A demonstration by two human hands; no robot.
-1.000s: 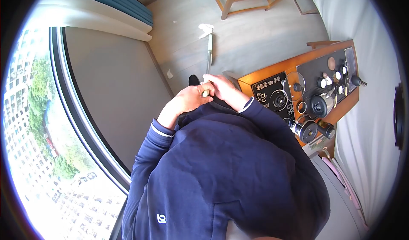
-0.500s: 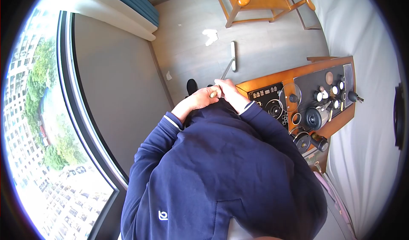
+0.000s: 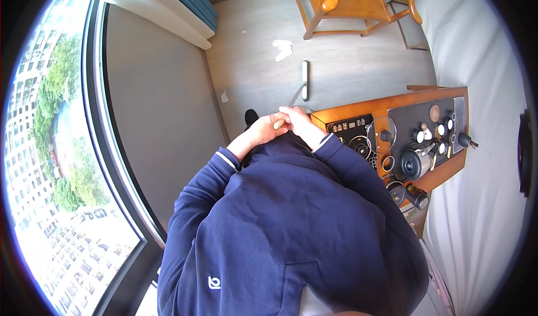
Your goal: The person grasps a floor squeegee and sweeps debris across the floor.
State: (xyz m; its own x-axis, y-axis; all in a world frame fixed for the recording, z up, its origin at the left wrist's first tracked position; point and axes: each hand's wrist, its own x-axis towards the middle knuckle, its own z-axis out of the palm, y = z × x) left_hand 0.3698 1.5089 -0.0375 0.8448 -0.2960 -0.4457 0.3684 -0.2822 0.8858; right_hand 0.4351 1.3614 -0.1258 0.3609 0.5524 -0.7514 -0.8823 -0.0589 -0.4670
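Observation:
Both my hands are closed around the handle of a broom, in front of my body. The end of the handle pokes out of my left hand (image 3: pixel 263 131), and my right hand (image 3: pixel 301 122) grips just beyond it, touching the left. From there the thin shaft runs forward to the floor, where the narrow broom (image 3: pixel 305 80) head rests with its bristles to the right. Crumpled white paper (image 3: pixel 283 49) lies on the floor ahead and left of the head. A smaller white scrap (image 3: pixel 225 97) is near the left wall.
Close on my right stands a wooden tea table (image 3: pixel 358 106) with a cooktop (image 3: pixel 358 142), cups (image 3: pixel 419 136) and a kettle (image 3: pixel 413 165). A wooden chair (image 3: pixel 353 8) is at the far side. A window (image 3: pixel 78 148) and low grey wall (image 3: pixel 157 92) run along the left.
The view has shifted slightly. Against the floor, the broom head has come a little left and nearer to me. Both hands keep their hold on the handle.

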